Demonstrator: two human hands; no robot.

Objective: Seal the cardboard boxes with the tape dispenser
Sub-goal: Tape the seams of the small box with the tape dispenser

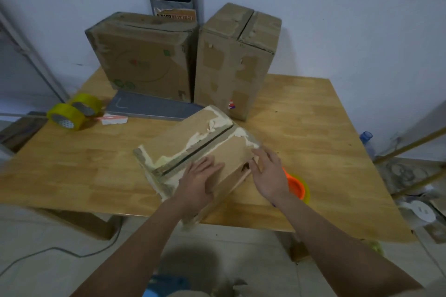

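A worn cardboard box (183, 142) lies tilted near the table's front edge, its top flaps meeting at a dark open seam with torn tape remnants. My left hand (199, 178) lies flat on the near flap, fingers straight. My right hand (268, 173) touches the box's right end with relaxed fingers. An orange tape dispenser (296, 187) with yellowish tape sits on the table just right of my right hand, partly hidden by it. Two more cardboard boxes, one wide (142, 55) and one tall (236, 60), stand at the back.
Two yellow tape rolls (72, 113) lie at the table's left edge beside a small white scrap. A grey flat panel (152, 107) lies before the back boxes. The wooden table (313, 128) has bare surface at right. Clutter and a blue bottle (366, 138) lie beyond the right edge.
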